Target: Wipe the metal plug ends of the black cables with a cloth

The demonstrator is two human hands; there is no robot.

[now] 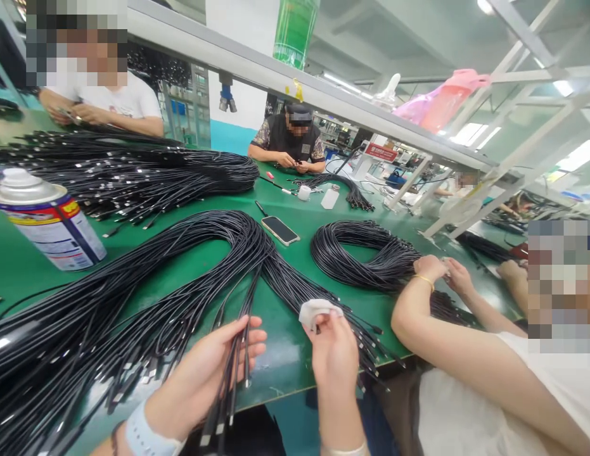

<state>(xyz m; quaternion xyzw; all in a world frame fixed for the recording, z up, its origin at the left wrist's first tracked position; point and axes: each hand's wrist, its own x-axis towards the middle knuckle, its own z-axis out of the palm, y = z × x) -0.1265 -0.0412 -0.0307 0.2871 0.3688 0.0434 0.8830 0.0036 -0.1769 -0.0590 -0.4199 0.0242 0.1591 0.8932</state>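
Observation:
My left hand (206, 373) is closed around several thin black cables (237, 373) near the table's front edge; their plug ends hang down past my palm. My right hand (333, 351) pinches a small white cloth pad (314, 311) between thumb and fingers, just right of those cables. A large looped bundle of black cables (194, 253) spreads across the green table (285, 354) in front of me, its connector ends fanning out toward both hands.
A spray can (47, 221) stands at the left. A phone (280, 230) lies mid-table. A second cable coil (365, 253) sits by a person at my right, whose hands (442, 269) work on it. More cable heaps lie far left; two people sit opposite.

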